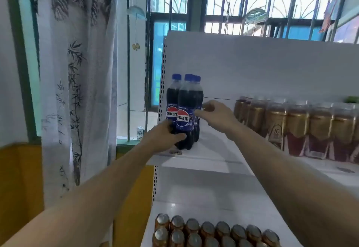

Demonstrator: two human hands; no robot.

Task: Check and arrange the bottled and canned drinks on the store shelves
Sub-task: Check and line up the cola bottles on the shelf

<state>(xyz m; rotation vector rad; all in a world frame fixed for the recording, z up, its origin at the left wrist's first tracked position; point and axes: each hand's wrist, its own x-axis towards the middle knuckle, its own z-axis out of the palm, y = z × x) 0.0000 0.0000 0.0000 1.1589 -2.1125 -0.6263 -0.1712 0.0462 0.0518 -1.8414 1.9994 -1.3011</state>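
Three cola bottles with blue caps and blue labels stand bunched at the left end of the upper white shelf (209, 157). My left hand (165, 137) grips the lower part of the front cola bottle (187, 110). A second bottle (172, 99) stands just left behind it, and a third (198, 95) peeks out behind on the right. My right hand (215, 113) reaches in from the right, its fingers touching the right side of the bunch at label height. Whether it grips a bottle I cannot tell.
Several gold and red cans in plastic wrap (297, 128) line the same shelf to the right. Gold cans with silver tops (209, 231) fill the front of the lower shelf. A patterned white curtain (77, 72) hangs at the left, with barred windows behind the shelving.
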